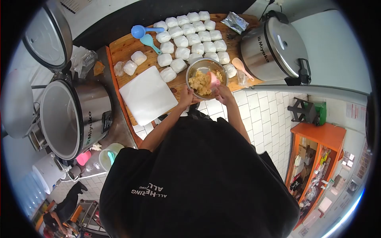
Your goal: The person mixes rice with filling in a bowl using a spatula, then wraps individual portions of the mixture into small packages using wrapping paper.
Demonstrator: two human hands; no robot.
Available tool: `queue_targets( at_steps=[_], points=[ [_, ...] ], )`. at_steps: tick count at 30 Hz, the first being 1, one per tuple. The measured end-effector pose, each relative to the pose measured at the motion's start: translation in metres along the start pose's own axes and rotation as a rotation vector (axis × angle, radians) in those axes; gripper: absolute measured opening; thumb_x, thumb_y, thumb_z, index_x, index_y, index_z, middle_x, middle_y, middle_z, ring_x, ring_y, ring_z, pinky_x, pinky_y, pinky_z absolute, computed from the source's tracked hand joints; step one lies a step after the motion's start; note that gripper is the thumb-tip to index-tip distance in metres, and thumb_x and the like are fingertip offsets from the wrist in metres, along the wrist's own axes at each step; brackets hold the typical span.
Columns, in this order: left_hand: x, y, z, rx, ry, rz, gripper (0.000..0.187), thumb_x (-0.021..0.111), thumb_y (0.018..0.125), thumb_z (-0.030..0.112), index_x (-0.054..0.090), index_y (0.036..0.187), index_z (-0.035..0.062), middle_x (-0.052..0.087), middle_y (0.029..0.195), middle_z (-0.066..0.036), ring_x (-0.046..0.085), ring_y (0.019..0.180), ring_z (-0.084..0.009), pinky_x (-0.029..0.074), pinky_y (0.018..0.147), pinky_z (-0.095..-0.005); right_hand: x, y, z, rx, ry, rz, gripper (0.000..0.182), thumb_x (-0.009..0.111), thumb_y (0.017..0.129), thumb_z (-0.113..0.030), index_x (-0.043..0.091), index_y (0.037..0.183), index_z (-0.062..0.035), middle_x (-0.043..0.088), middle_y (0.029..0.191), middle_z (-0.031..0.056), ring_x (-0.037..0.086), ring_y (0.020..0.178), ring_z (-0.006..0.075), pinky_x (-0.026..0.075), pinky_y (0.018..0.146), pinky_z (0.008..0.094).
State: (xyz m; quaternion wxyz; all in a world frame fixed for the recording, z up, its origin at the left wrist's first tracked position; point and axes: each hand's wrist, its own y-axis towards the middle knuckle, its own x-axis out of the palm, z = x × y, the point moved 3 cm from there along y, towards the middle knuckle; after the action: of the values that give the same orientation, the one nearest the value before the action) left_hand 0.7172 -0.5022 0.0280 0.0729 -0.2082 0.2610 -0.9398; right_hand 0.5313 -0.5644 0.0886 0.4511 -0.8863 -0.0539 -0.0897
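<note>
A steel bowl [191, 71] sits at the near edge of the wooden table, with yellowish food [199, 82] inside. My left hand [187, 96] grips the bowl's near-left rim, fingers partly under it. My right hand [224, 95] is closed at the near-right side on a pink spoon [214, 78] that dips into the food. Several white wrapped parcels [193, 39] stand in rows beyond the bowl. Left of my left hand lies a stack of white paper sheets [149, 95]. A peach rice paddle [242, 68] rests just right of the bowl.
A blue ladle [139, 31] and a teal scoop [147, 41] lie at the far left of the table [123, 45]. A closed rice cooker [262, 47] stands right; an open one [61, 119] stands left. Foil [235, 22] lies at the back. Another person [59, 216] is far lower left.
</note>
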Motion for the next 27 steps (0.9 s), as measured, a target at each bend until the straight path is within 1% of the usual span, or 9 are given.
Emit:
queue_targets(
  at_steps=[3, 4, 7, 9, 11, 12, 16, 19, 27],
  points=[
    [-0.003, -0.005, -0.006, -0.021, 0.024, -0.022, 0.018, 0.043, 0.096, 0.01, 0.035, 0.112, 0.0034, 0.043, 0.103, -0.013, 0.063, 0.075, -0.0266, 0.062, 0.052, -0.0384, -0.006, -0.009, -0.03, -0.408, -0.366, 0.269, 0.027, 0.048, 0.097, -0.028, 0.053, 0.114, -0.0083, 0.056, 0.065, 0.0056, 0.052, 0.045, 0.0167, 0.041, 0.038, 0.0283],
    [-0.003, -0.003, -0.007, -0.002, 0.046, -0.009, 0.018, 0.043, 0.096, 0.01, 0.036, 0.112, 0.0033, 0.043, 0.103, -0.013, 0.062, 0.076, -0.0268, 0.062, 0.052, -0.0389, -0.032, 0.031, -0.017, -0.797, -0.966, 0.648, 0.037, 0.05, 0.094, -0.027, 0.049, 0.124, -0.0049, 0.065, 0.077, 0.0158, 0.062, 0.054, 0.033, 0.048, 0.047, 0.0387],
    [0.003, 0.001, -0.007, 0.028, 0.114, -0.018, 0.018, 0.043, 0.096, 0.011, 0.036, 0.111, 0.0033, 0.042, 0.101, -0.012, 0.06, 0.079, -0.0265, 0.062, 0.052, -0.0396, -0.008, 0.046, 0.011, -1.048, -1.156, 0.796, 0.058, 0.062, 0.081, -0.02, 0.044, 0.125, 0.0133, 0.064, 0.094, 0.0296, 0.062, 0.089, 0.0471, 0.049, 0.08, 0.0461],
    [0.001, 0.003, -0.004, 0.041, 0.15, -0.023, 0.019, 0.044, 0.096, 0.012, 0.036, 0.111, 0.0034, 0.041, 0.1, -0.011, 0.059, 0.08, -0.026, 0.062, 0.053, -0.0398, 0.005, 0.056, -0.002, -1.109, -1.194, 0.917, 0.053, 0.061, 0.082, -0.021, 0.048, 0.125, 0.0079, 0.062, 0.1, 0.0318, 0.062, 0.089, 0.045, 0.048, 0.081, 0.0469],
    [-0.001, -0.002, -0.01, 0.01, 0.072, -0.062, 0.02, 0.043, 0.097, 0.014, 0.035, 0.112, 0.0041, 0.04, 0.102, -0.012, 0.06, 0.082, -0.0266, 0.063, 0.055, -0.0412, -0.005, 0.096, -0.004, -0.44, -0.973, 0.1, 0.052, 0.06, 0.089, -0.033, 0.048, 0.131, -0.005, 0.063, 0.075, 0.0135, 0.06, 0.053, 0.0214, 0.046, 0.044, 0.0337],
    [-0.002, 0.0, -0.016, 0.014, 0.065, -0.058, 0.02, 0.043, 0.097, 0.014, 0.035, 0.112, 0.0041, 0.04, 0.102, -0.012, 0.06, 0.082, -0.0266, 0.063, 0.055, -0.0412, 0.029, 0.036, -0.035, -0.29, -0.77, 0.135, 0.046, 0.059, 0.089, -0.034, 0.055, 0.126, -0.0068, 0.057, 0.066, 0.007, 0.053, 0.049, 0.0129, 0.041, 0.04, 0.0281],
    [-0.008, 0.005, -0.016, -0.031, 0.077, -0.042, 0.027, 0.039, 0.099, 0.016, 0.031, 0.124, 0.0103, 0.043, 0.11, -0.013, 0.066, 0.088, -0.035, 0.061, 0.056, -0.0389, 0.028, 0.021, -0.059, -0.431, -0.772, 0.118, 0.043, 0.058, 0.082, -0.032, 0.063, 0.109, 0.001, 0.066, 0.081, 0.0245, 0.065, 0.059, 0.0285, 0.052, 0.058, 0.0378],
    [-0.002, -0.002, -0.002, -0.071, 0.033, -0.059, 0.027, 0.039, 0.099, 0.016, 0.03, 0.124, 0.0103, 0.043, 0.111, -0.013, 0.066, 0.09, -0.0356, 0.061, 0.055, -0.0387, 0.01, 0.065, -0.051, -0.425, -1.391, 0.26, 0.036, 0.049, 0.087, -0.026, 0.065, 0.104, 0.0015, 0.066, 0.088, 0.0246, 0.067, 0.063, 0.0302, 0.052, 0.055, 0.0388],
    [-0.007, -0.004, 0.002, 0.021, 0.119, -0.071, 0.022, 0.043, 0.097, 0.014, 0.037, 0.114, 0.0017, 0.045, 0.094, -0.012, 0.067, 0.072, -0.0286, 0.056, 0.041, -0.0346, 0.086, 0.049, -0.055, -0.265, -1.578, 0.1, 0.024, 0.055, 0.076, -0.018, 0.068, 0.074, 0.0023, 0.066, 0.083, 0.0246, 0.067, 0.083, 0.0349, 0.053, 0.075, 0.0421]
  ],
)
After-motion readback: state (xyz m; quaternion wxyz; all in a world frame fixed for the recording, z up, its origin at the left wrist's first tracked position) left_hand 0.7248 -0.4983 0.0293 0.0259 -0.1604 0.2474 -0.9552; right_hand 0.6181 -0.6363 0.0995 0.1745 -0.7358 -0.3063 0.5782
